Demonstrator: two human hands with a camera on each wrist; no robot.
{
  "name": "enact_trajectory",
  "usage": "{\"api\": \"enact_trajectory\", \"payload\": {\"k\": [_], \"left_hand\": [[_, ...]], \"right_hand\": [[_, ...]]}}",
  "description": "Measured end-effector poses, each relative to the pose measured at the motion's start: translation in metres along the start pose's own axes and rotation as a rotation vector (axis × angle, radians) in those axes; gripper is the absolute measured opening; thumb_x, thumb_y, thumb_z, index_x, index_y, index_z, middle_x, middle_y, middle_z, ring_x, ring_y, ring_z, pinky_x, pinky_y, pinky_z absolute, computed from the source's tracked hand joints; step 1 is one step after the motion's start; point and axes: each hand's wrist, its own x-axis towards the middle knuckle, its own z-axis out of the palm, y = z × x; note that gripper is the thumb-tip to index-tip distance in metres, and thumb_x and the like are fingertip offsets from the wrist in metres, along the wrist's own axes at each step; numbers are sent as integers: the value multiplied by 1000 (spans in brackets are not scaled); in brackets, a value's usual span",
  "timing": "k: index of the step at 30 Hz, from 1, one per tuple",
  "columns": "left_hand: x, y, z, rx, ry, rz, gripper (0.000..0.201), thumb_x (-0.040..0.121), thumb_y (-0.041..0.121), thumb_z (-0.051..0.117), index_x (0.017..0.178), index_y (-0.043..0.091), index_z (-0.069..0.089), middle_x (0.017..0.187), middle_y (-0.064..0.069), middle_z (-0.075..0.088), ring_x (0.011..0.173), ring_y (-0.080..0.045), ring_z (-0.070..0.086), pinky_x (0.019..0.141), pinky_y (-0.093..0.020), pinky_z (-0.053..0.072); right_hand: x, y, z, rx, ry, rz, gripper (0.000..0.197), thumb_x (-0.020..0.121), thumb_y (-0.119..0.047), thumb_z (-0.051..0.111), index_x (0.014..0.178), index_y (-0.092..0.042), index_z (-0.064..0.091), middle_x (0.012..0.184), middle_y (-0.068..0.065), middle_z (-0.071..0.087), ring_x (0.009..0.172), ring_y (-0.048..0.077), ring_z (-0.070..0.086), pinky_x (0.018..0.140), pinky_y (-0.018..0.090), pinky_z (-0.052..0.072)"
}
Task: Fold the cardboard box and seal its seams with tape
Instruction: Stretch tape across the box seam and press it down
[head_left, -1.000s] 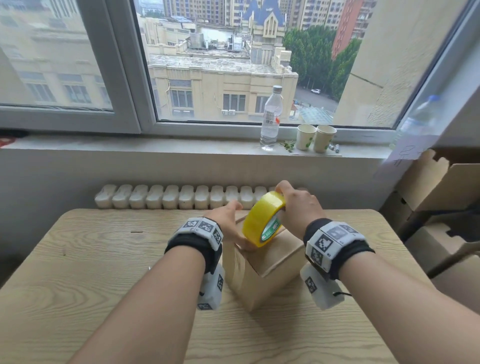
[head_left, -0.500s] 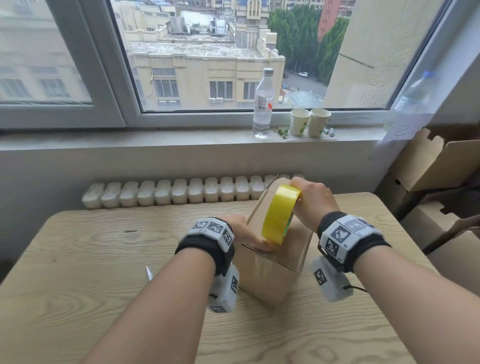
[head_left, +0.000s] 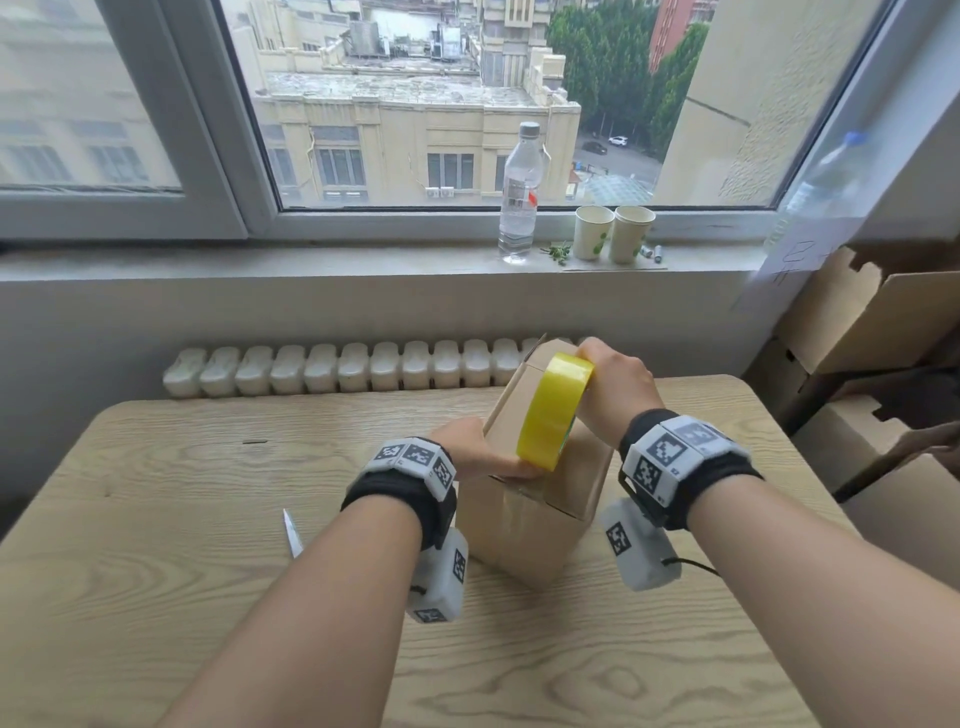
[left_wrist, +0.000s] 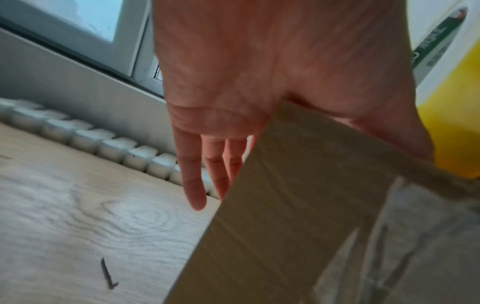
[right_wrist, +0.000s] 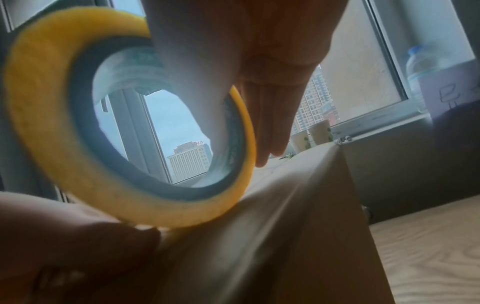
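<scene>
Right hand (head_left: 618, 387) grips the yellow tape roll (head_left: 553, 410), thumb through its core, fingers over the outer rim; roll stands on edge on the cardboard box (head_left: 524, 514). Left hand (head_left: 470, 449) holds the box's left top edge, thumb on top by the roll's near end, fingers straight down the left side. Box sits tilted mid-table on the wooden table (head_left: 156, 571). Scissors tip (head_left: 292, 532) left of box. Water bottle (head_left: 521, 195) and two paper cups (head_left: 613, 234) on the far windowsill.
</scene>
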Motion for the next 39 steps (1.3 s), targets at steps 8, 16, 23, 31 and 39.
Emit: {"api": "enact_trajectory", "payload": {"k": [8,16,23,31,39], "left_hand": [[-15,6,7,-118,73,-5,46,72,42,80,108,20,61,87,9,63,79,-8,60,58,-21,47],[-29,19,7,-23,221,-10,94,39,51,87,122,24,51,110,8,65,100,-13,63,91,-39,53],[-30,22,12,96,240,-31,90,30,55,83,113,29,58,99,10,68,92,-13,66,81,-38,57],[-84,35,13,122,267,-77,82,63,30,85,133,20,43,121,-1,59,110,-21,58,97,-41,49],[-100,29,9,258,265,-28,81,73,28,78,142,20,37,136,-3,51,121,-22,52,94,-33,45]], "right_hand": [[-18,19,5,4,-40,-4,31,84,-27,62,110,-18,49,106,8,64,100,32,60,81,35,44],[-39,31,4,-74,-120,-100,34,86,-29,58,120,-20,57,122,2,61,113,23,55,93,31,42],[-54,32,1,-80,-155,-138,31,90,-32,55,119,-21,59,122,3,60,113,24,55,93,32,43],[-70,23,-8,-130,-136,-170,27,91,-31,52,113,-19,62,118,3,61,110,24,56,89,32,43],[-91,7,-8,-194,-133,-140,28,90,-33,50,109,-18,63,113,5,63,107,26,58,88,35,46]]}}
